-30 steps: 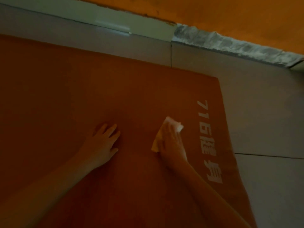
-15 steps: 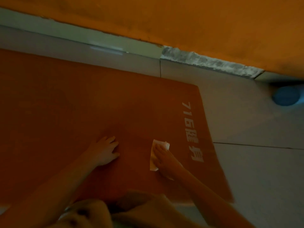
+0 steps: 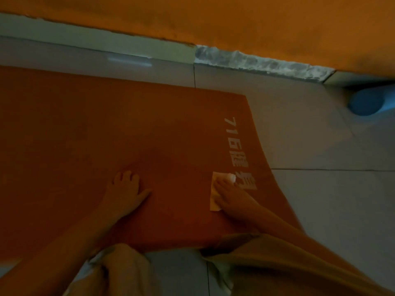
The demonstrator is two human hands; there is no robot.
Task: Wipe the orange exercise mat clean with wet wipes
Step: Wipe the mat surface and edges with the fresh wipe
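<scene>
The orange exercise mat lies flat on the tiled floor, with white printed lettering running along its right end. My right hand presses a white wet wipe flat onto the mat beside the lower end of the lettering, fingers straight on top of it. My left hand rests palm down on the mat to the left, fingers spread, holding nothing.
Grey floor tiles surround the mat on the right and behind it. An orange wall with a pale skirting runs along the back. A blue round object sits at the far right. My knees in light trousers are at the mat's near edge.
My right hand has slid the wipe toward me and to the right, up to the lettering. The view has pulled back, bringing my knees and the blue object into sight. The left hand stays planted.
</scene>
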